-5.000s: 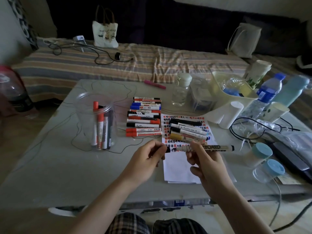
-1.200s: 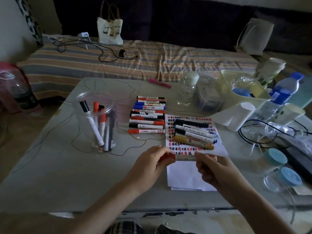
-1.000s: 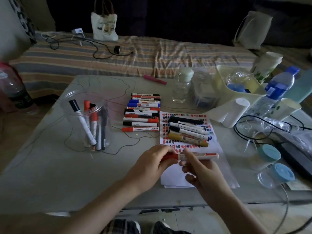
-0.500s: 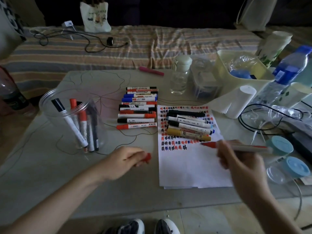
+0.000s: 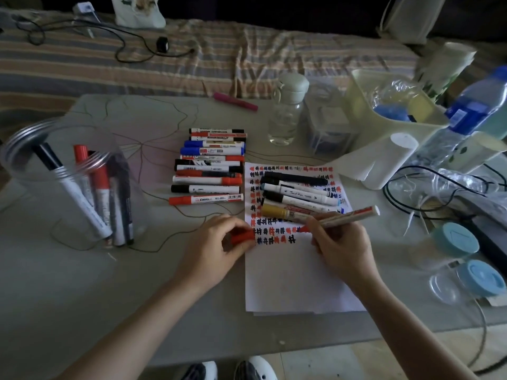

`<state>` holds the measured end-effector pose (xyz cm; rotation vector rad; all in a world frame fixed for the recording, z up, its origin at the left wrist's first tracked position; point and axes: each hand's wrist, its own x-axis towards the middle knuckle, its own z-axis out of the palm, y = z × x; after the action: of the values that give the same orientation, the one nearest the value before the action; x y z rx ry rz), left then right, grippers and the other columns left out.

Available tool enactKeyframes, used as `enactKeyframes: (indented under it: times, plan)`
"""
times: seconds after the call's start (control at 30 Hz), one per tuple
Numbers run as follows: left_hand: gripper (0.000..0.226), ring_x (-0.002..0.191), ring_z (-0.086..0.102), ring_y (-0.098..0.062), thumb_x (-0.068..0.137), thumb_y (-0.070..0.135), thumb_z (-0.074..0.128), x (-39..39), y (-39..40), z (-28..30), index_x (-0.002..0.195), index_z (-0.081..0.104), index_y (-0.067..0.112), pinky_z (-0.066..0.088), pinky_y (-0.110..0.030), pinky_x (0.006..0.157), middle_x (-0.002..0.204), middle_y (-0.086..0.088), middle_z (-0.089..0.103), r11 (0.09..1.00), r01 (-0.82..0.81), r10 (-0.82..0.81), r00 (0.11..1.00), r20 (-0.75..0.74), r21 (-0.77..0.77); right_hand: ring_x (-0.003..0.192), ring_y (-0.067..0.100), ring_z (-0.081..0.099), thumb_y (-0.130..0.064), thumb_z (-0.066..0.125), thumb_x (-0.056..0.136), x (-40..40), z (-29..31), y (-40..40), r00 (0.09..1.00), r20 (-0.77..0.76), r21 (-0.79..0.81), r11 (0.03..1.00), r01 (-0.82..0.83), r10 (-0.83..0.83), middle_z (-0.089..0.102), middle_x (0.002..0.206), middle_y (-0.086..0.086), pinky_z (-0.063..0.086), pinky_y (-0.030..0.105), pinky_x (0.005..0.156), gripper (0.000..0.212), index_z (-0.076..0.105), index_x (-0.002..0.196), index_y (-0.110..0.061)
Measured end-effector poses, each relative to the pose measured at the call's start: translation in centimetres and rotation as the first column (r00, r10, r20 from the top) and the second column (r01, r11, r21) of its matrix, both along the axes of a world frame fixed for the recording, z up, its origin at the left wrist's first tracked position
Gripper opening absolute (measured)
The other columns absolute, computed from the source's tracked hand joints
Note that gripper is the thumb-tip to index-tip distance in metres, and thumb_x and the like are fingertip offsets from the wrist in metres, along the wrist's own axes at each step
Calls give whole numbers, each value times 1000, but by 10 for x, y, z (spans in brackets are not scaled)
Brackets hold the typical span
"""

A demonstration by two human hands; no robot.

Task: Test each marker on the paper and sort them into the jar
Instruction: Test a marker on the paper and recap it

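A person sits at a grey desk (image 5: 68,283), seen from above, with both bare hands over a sheet of white paper (image 5: 296,278). The right hand (image 5: 340,245) has its fingers curled round an uncapped red marker (image 5: 348,216), held like a pen, barrel slanting up to the right. The red tip sits at the end of the lowest row of small red, black and blue test marks on the paper; whether it touches cannot be told. The left hand (image 5: 216,242) pinches the marker's red cap (image 5: 242,237) at the paper's left edge.

The step in hand appears to be the test stroke. To do it well, the tip should land on bare paper just right of the last mark, so the new mark reads clearly. Light pressure and a short stroke should be enough. Pressing the left hand on the sheet's edge would stop it sliding. The cap stays close, ready to go back on.

4 markers (image 5: 299,193) lie on the top part of the paper, near the writing hand, and a careless stroke could nudge them. A row of untested markers (image 5: 211,165) lies left of the paper. Further left, well apart, stands the clear jar (image 5: 68,185), holding several markers upright.
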<state>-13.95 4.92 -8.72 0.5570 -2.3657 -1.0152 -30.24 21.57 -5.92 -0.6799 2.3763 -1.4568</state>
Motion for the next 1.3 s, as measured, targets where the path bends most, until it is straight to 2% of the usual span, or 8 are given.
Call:
enactKeyframes:
  times: [0.13, 0.23, 0.53, 0.73, 0.93, 1.03, 1.13, 1.3]
  plan:
    - [18, 92, 57, -3, 77, 31, 77, 0, -3, -5, 92, 69, 24, 49, -25, 76, 93, 18, 61, 999, 21, -22, 1000, -21, -44, 52, 4, 60, -27, 76, 83, -1, -13, 4, 997, -72, -11, 1000, 24, -25, 71, 62, -7, 50, 31, 49, 21, 72, 66, -15]
    - [18, 93, 58, -4, 75, 32, 78, -1, -3, -4, 90, 70, 26, 50, -26, 76, 93, 19, 63, 999, 26, -27, 999, -33, -48, 60, -5, 64, -25, 75, 83, 2, -15, 7, 986, -162, -18, 1000, 25, -27, 70, 68, -23, 47, 13, 50, 16, 73, 67, -21]
    - [20, 90, 60, -6, 72, 30, 81, -2, -4, -5, 89, 71, 25, 44, -16, 72, 92, 17, 65, 1000, 4, -4, 1000, -29, -13, 63, -12, 63, -26, 76, 82, 0, -20, 7, 979, -203, -4, 1000, 13, -14, 68, 69, -30, 42, 5, 52, 16, 72, 66, -24]
    - [20, 90, 60, -5, 73, 30, 81, -1, -4, -4, 89, 71, 25, 41, -11, 71, 92, 18, 66, 1000, 6, -6, 1000, -15, -16, 64, 2, 66, -30, 75, 82, 0, -25, 8, 968, -249, -10, 1000, 29, -30, 70, 67, -21, 49, 19, 54, 22, 72, 66, -14]
    - [22, 90, 60, -5, 72, 34, 78, -1, -4, -2, 90, 72, 23, 40, -8, 73, 93, 17, 66, 1000, 11, -11, 1000, -7, -16, 60, -5, 63, -26, 76, 81, 0, -24, 9, 969, -247, -23, 1000, 0, -6, 69, 66, -22, 43, 9, 51, 18, 72, 66, -18]
    - [23, 90, 60, -5, 72, 35, 78, -1, -4, -2, 91, 72, 23, 41, -9, 73, 94, 17, 66, 1000, 9, -9, 1000, -2, -12, 63, 11, 66, -26, 76, 81, 0, -26, 8, 962, -272, -18, 1000, 2, -7, 70, 62, -8, 49, 25, 52, 22, 71, 64, -13]
    - [22, 90, 60, -5, 72, 29, 81, -1, -4, -3, 90, 72, 23, 40, -7, 73, 93, 17, 66, 1000, 5, -5, 1000, -2, -9, 63, 13, 66, -27, 75, 82, 0, -26, 9, 966, -254, -30, 999, 38, -44, 70, 62, -7, 50, 30, 55, 23, 70, 65, -12]
    - [23, 90, 60, -4, 72, 31, 80, -1, -5, -3, 91, 72, 23, 42, -9, 73, 93, 17, 66, 1000, 5, -5, 1000, -2, -11, 64, -5, 65, -28, 74, 83, 3, -20, 8, 972, -234, -36, 999, 17, -25, 69, 72, -28, 46, 11, 53, 17, 73, 68, -20]
